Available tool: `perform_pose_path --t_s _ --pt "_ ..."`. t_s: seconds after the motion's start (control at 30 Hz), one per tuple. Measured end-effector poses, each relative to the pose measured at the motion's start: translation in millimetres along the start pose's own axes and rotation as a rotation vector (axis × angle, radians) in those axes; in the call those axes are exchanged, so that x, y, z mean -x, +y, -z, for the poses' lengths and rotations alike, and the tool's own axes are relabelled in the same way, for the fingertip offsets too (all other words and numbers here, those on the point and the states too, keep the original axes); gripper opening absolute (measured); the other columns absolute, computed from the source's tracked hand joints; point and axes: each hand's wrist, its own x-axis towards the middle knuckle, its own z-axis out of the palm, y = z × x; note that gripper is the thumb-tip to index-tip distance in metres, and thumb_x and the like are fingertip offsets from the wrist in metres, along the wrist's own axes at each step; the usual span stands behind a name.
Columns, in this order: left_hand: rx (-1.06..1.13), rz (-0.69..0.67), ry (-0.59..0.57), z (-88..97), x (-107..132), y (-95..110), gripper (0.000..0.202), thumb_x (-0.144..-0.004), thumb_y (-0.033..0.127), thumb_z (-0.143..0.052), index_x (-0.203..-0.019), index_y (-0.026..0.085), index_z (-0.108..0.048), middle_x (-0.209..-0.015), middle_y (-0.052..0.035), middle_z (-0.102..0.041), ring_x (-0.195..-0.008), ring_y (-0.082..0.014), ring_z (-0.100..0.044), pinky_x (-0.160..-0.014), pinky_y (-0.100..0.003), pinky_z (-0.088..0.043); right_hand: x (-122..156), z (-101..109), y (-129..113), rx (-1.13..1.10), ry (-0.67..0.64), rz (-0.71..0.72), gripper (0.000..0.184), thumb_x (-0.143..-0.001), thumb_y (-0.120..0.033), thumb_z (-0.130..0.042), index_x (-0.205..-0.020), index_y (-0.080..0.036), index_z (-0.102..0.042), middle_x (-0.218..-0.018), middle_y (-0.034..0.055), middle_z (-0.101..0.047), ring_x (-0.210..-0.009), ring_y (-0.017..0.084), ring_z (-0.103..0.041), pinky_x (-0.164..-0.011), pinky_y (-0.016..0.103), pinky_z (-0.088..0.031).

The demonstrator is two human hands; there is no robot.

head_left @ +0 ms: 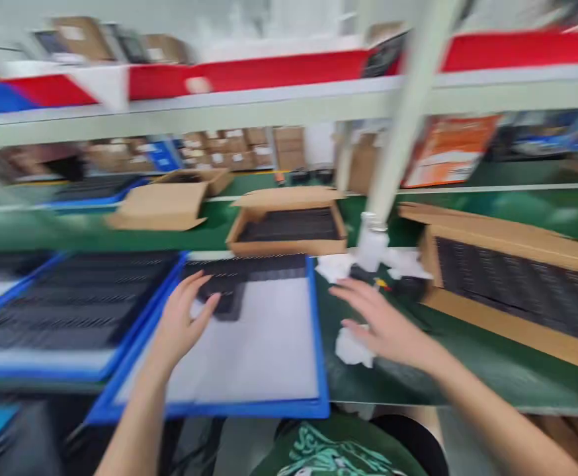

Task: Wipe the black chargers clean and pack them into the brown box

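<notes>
The whole picture is smeared by motion. My left hand (182,320) hovers over the left side of a blue tray (319,344) with a pale sheet in it, fingers spread, close to a row of dark flat parts (249,270) at the tray's far end. My right hand (385,324) reaches out over the green table (467,370) just right of that tray, fingers stretched, above a crumpled white piece (351,349). Neither hand holds anything that I can see.
A second blue tray (75,304) full of dark parts lies to the left. Open cardboard boxes of dark parts stand behind (289,231) and at the right (512,284). A pale post (393,152) rises near white scraps (336,266). Shelving runs overhead.
</notes>
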Motion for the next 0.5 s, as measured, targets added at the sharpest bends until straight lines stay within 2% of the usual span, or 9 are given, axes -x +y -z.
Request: perform_pose_path --t_s 0.07,0.17,0.23,0.33,0.43,0.5 --pt "-0.104 0.093 0.037 26.7 21 -37 0.037 -0.096 0.044 -0.054 -0.122 0.018 -0.058 -0.128 -0.0115 -0.059 -0.123 -0.0268 -0.054 -0.107 -0.051 -0.044 -31 -8 4 -0.012 0.053 -0.009 0.046 -0.097 -0.035 -0.044 -0.143 -0.031 -0.043 -0.148 0.0097 -0.047 -0.14 0.026 -0.042 -0.116 0.051 -0.037" --pt "-0.13 0.172 0.049 37.9 37 -63 0.04 -0.095 0.046 -0.052 -0.126 0.02 -0.054 -0.13 -0.0119 -0.058 -0.125 -0.0266 -0.053 -0.11 -0.046 -0.042 -69 -24 -9 -0.012 0.002 0.002 0.046 -0.097 -0.042 -0.044 -0.141 -0.028 -0.043 -0.144 0.0111 -0.05 -0.136 0.028 -0.047 -0.114 0.052 -0.04" --pt "-0.101 0.199 0.014 34.1 39 -71 0.043 -0.093 0.047 -0.056 -0.127 0.021 -0.054 -0.131 -0.0117 -0.058 -0.125 -0.0269 -0.054 -0.11 -0.044 -0.043 -92 -42 -25 -0.008 -0.125 0.006 0.053 -0.095 -0.045 -0.048 -0.143 -0.026 -0.041 -0.148 0.0125 -0.046 -0.138 0.03 -0.044 -0.114 0.053 -0.039" --pt "-0.044 0.235 -0.06 23.7 32 -89 0.039 -0.094 0.041 -0.056 -0.127 0.019 -0.055 -0.13 -0.0119 -0.058 -0.121 -0.0257 -0.056 -0.107 -0.045 -0.045 -128 -84 -48 -0.003 -0.291 0.012 0.073 -0.088 -0.047 -0.059 -0.15 -0.02 -0.031 -0.152 0.0163 -0.039 -0.14 0.031 -0.041 -0.114 0.05 -0.039" --pt "-0.005 0.299 -0.115 12.5 20 -117 0.037 -0.095 0.037 -0.057 -0.126 0.018 -0.056 -0.131 -0.0114 -0.057 -0.12 -0.0261 -0.056 -0.103 -0.051 -0.046 -157 -129 -69 0.019 -0.328 0.023 0.093 -0.079 -0.047 -0.071 -0.153 -0.016 -0.025 -0.148 0.0205 -0.039 -0.136 0.033 -0.047 -0.107 0.046 -0.046" --pt "0.022 0.366 -0.147 5.3 13 -136 0.037 -0.094 0.037 -0.06 -0.126 0.018 -0.057 -0.131 -0.0107 -0.057 -0.117 -0.026 -0.057 -0.099 -0.051 -0.049 -169 -152 -83 0.047 -0.31 0.031 0.094 -0.079 -0.046 -0.073 -0.153 -0.015 -0.025 -0.143 0.0215 -0.041 -0.129 0.033 -0.052 -0.102 0.044 -0.05"
